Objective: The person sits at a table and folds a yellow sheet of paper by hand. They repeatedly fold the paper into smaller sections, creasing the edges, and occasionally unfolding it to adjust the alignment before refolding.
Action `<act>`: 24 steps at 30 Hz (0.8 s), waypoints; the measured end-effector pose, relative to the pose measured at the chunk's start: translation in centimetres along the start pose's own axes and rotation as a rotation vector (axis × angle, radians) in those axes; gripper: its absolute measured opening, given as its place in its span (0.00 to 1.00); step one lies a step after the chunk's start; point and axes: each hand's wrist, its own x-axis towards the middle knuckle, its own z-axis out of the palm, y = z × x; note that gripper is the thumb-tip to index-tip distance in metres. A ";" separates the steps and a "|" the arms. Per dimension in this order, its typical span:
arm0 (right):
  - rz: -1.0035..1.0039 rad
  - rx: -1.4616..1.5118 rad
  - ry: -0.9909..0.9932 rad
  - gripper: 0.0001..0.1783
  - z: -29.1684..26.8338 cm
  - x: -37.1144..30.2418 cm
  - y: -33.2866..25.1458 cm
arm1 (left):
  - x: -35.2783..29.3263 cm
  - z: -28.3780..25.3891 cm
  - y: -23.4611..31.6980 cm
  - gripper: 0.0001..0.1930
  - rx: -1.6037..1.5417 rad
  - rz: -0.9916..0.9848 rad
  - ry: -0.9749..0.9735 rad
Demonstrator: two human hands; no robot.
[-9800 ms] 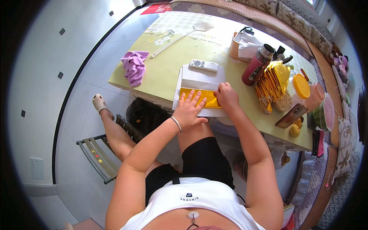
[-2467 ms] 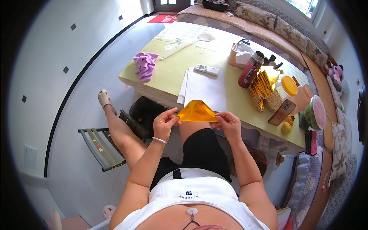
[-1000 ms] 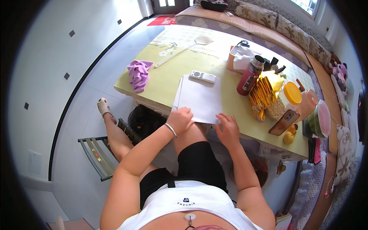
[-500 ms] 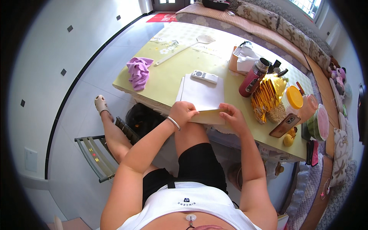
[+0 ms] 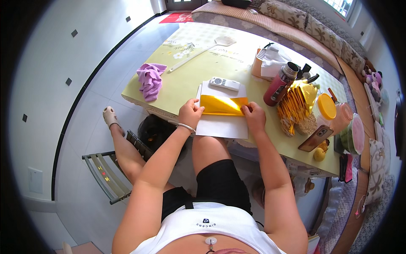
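Note:
A sheet of gold foil paper [image 5: 222, 106] stretches between my two hands, its shiny gold face showing as a band. My left hand [image 5: 191, 114] pinches the left end of the band, and my right hand [image 5: 255, 118] pinches the right end. Beneath it lies white paper [image 5: 222, 128], apparently a stack, at the table's near edge above my knee. A white remote control [image 5: 225, 83] rests on the far part of the paper. Whether the band is creased flat or only bent over, I cannot tell.
Right of the paper stand a dark red thermos [image 5: 281, 84], a bundle of folded gold paper [image 5: 296, 106], a yellow-lidded jar [image 5: 325, 106] and a phone [image 5: 315, 138]. A purple cloth [image 5: 151, 81] and a fly swatter [image 5: 203, 53] lie left. Behind is a tissue box [image 5: 256, 65].
Both hands have moved away from me, over the paper, carrying the sheet's near edge. Its gold face now shows between them, and white paper has come into view nearer to me.

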 end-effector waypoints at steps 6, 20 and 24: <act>-0.121 -0.340 0.103 0.14 0.8 0.0 -0.3 | -0.2 1.7 -0.7 0.19 0.250 0.187 0.160; -0.096 -0.469 0.122 0.13 1.5 0.0 -1.0 | -0.4 1.9 0.4 0.18 0.482 0.324 0.155; -0.108 -0.470 0.125 0.13 1.4 -0.2 -1.2 | 0.6 0.9 2.5 0.18 0.518 0.843 0.154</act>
